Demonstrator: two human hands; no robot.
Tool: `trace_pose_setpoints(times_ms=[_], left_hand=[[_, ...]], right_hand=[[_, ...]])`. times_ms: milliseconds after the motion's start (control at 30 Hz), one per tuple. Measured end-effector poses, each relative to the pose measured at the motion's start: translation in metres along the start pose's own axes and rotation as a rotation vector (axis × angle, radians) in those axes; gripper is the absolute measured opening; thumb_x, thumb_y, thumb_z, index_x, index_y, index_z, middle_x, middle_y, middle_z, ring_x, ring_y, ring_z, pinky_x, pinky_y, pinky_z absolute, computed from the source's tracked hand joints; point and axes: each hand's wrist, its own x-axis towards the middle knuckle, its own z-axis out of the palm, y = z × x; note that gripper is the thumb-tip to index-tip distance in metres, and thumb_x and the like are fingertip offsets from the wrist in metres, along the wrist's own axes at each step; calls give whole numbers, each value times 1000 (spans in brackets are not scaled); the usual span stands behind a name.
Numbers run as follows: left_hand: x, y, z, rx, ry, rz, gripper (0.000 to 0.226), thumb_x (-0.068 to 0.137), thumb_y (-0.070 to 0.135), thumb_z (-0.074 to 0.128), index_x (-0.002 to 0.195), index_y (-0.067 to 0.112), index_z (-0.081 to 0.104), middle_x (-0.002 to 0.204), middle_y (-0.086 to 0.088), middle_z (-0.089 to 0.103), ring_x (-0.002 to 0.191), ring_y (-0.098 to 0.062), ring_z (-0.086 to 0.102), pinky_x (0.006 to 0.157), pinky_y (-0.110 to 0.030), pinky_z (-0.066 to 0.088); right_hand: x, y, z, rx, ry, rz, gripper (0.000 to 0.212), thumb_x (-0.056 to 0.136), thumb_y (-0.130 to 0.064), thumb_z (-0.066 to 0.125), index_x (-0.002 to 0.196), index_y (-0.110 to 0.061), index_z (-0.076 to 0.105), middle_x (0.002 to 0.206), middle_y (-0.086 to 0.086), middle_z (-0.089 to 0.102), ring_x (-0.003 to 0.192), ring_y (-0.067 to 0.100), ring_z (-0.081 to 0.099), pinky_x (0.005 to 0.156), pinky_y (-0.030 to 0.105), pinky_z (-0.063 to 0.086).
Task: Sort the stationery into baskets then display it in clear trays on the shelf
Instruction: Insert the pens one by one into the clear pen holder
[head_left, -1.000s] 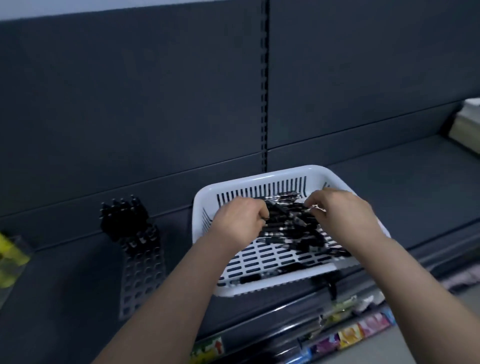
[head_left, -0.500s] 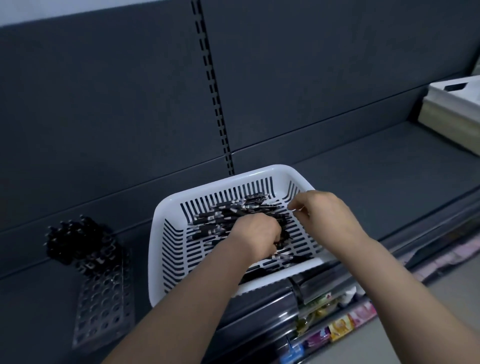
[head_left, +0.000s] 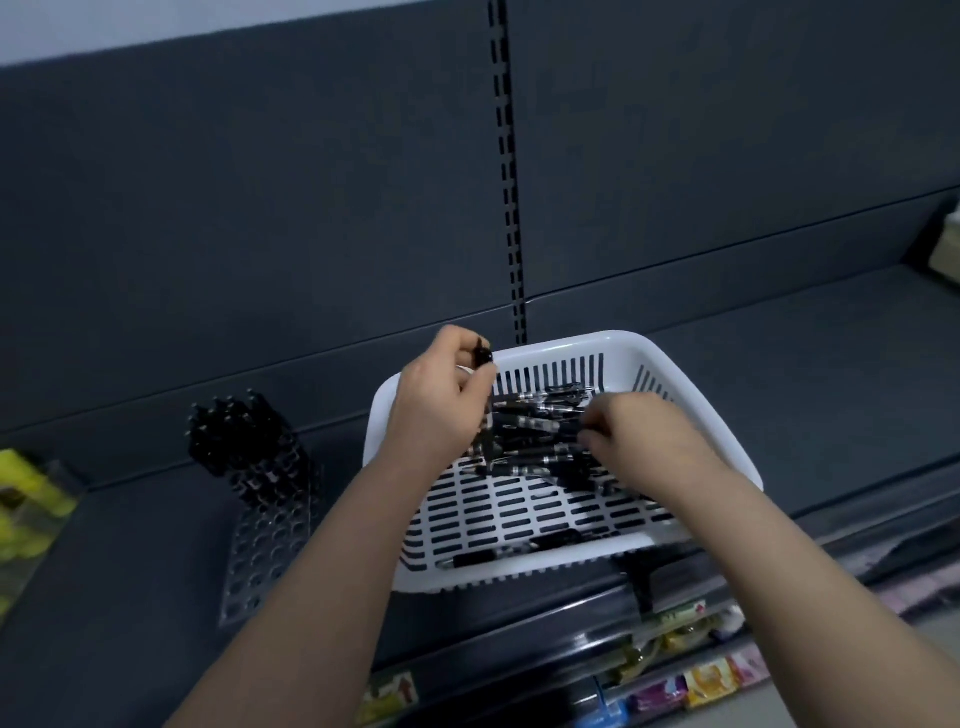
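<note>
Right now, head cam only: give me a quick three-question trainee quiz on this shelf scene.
1. Fill in: the perforated tray stands to the white basket's ____.
2. The left hand grips: A) black pens B) a yellow packet C) nothing.
3. True or false: the basket is empty.
Key: 1 left; 2 A; 3 false.

L hand (head_left: 436, 410), R hand (head_left: 644, 436) gripping pens (head_left: 540, 431), white basket (head_left: 571, 343)
</note>
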Motion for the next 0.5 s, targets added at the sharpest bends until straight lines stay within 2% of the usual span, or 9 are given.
trace_pose_setpoints(times_ms=[100,233,300,367,433,500], left_hand=[[-1,-4,-33,-99,201,23,10,93,18,58,103,15,61,79,13,57,64,4,53,64,-14,45],[-11,-16,-97,-109,420,63,12,92,16,59,103,20,62,83,11,61,71,-3,58,70,-21,51],[-20,-28,-128,-44,487,37,20,91,16,60,110,22,60,81,14,58,68,-2,56,71,-22,50],[-30,-41,-152,36,525,-24,26,90,15,61,114,24,57,78,15,55,64,1,54,69,-17,45],[-41,-56,-168,124,530,-89,25,90,14,62,113,22,58,78,16,54,64,5,54,64,-6,38],[-51,-70,-177,222,520,-117,25,89,14,63,113,21,59,80,18,54,67,6,54,63,-4,36]], right_hand=[[4,-35,-12,273,159,-157,14,89,-22,61,101,-22,68,99,-2,68,89,15,62,84,28,49],[6,-90,-24,501,366,-304,16,87,-19,65,103,-22,69,92,-11,60,79,-2,56,75,5,39],[6,-117,-25,584,386,-349,21,87,-20,66,107,-24,68,90,-14,60,79,-5,57,76,2,40],[7,-143,-22,642,362,-372,24,85,-24,68,109,-28,64,83,-16,59,75,-4,58,73,4,42],[9,-165,-13,687,336,-383,22,84,-25,70,104,-29,62,78,-15,58,73,-3,57,70,6,43],[12,-181,-1,712,316,-387,19,82,-25,72,98,-29,62,76,-14,59,73,-1,58,69,7,44]])
